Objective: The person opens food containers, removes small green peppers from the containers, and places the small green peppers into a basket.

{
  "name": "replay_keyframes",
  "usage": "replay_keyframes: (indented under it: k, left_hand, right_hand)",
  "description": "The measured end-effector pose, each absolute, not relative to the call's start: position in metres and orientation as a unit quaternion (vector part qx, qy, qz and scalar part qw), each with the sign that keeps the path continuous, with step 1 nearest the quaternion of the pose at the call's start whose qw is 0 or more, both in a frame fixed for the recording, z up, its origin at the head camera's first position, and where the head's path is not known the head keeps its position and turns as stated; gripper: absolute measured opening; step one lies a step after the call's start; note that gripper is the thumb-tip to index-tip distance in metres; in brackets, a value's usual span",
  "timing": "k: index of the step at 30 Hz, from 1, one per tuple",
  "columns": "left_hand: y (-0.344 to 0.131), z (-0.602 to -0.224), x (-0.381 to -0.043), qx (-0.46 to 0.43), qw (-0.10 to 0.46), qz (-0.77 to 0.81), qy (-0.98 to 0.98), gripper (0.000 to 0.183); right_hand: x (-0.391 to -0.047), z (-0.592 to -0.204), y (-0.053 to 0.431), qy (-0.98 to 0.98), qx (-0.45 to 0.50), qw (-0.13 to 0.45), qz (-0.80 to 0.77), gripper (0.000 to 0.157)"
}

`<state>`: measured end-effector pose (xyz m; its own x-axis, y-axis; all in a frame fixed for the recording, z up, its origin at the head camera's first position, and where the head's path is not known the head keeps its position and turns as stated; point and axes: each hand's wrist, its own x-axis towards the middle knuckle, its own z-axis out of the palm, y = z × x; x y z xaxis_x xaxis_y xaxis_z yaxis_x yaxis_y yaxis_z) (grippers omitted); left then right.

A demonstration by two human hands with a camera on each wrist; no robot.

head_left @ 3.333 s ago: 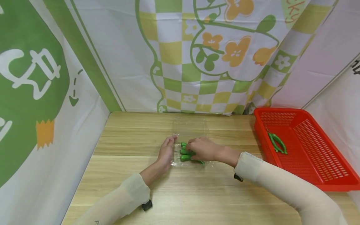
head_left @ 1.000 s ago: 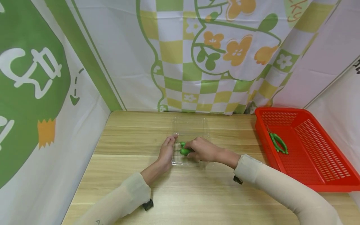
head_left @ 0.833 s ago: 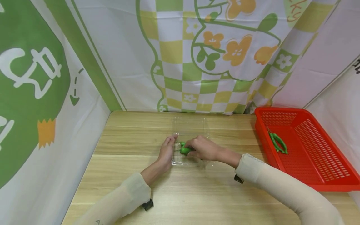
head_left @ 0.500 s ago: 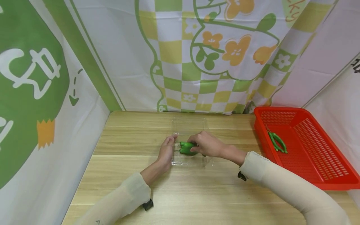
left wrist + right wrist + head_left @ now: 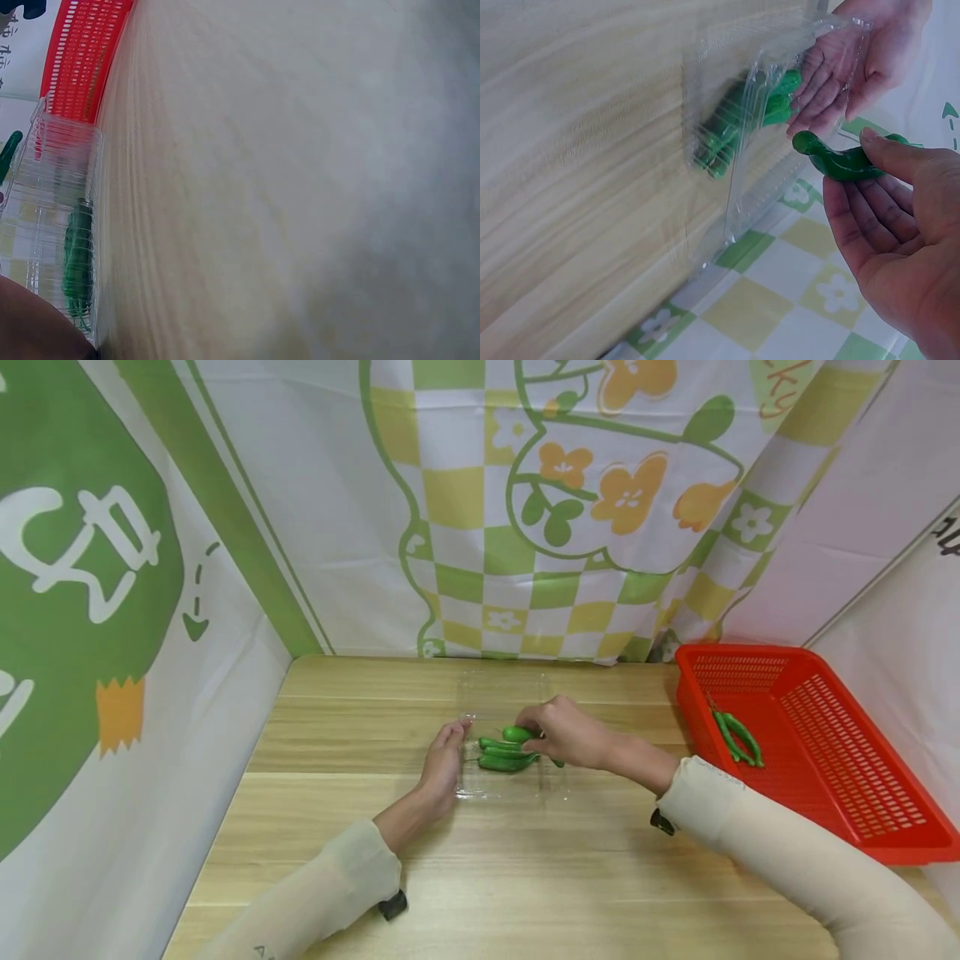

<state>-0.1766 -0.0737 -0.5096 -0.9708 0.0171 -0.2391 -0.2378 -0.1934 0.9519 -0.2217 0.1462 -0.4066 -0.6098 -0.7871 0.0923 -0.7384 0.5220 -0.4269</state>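
Note:
My right hand [image 5: 570,732] pinches a curved green chili pepper [image 5: 844,161] between thumb and fingers, above the far right part of a clear plastic clamshell box [image 5: 498,789]. Inside the box several green peppers [image 5: 506,762] lie side by side, stems to the left. They show through the clear wall in the left wrist view as a dark green bundle [image 5: 77,259]. My left hand [image 5: 438,768] rests along the box's left side, its fingers straight against the plastic in the right wrist view. The lid [image 5: 502,693] lies folded back, away from me.
A red perforated basket [image 5: 825,777] stands at the right of the wooden table [image 5: 337,843], with a few thin green chilies [image 5: 738,739] at its left end. A patterned cloth [image 5: 517,560] hangs behind the table's back edge.
The right hand has lifted from the peppers in the box and moved back and right with one pepper in its fingers. The peppers it covered now show. The left hand has stayed put.

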Motion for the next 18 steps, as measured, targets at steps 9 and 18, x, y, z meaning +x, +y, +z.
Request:
replay_keyframes:
  k: [9,18]
  left_hand:
    - [-0.074,-0.510,-0.178,-0.087,0.084,0.768,0.629,0.045]
    - [-0.074,-0.511,-0.178,-0.086,0.084,0.772,0.624,0.044]
  right_hand:
    - [-0.223,-0.397,0.158,0.880,-0.415,0.058,-0.225,0.026]
    - [-0.223,-0.391,0.172,0.884,-0.400,0.030,-0.241,0.023]
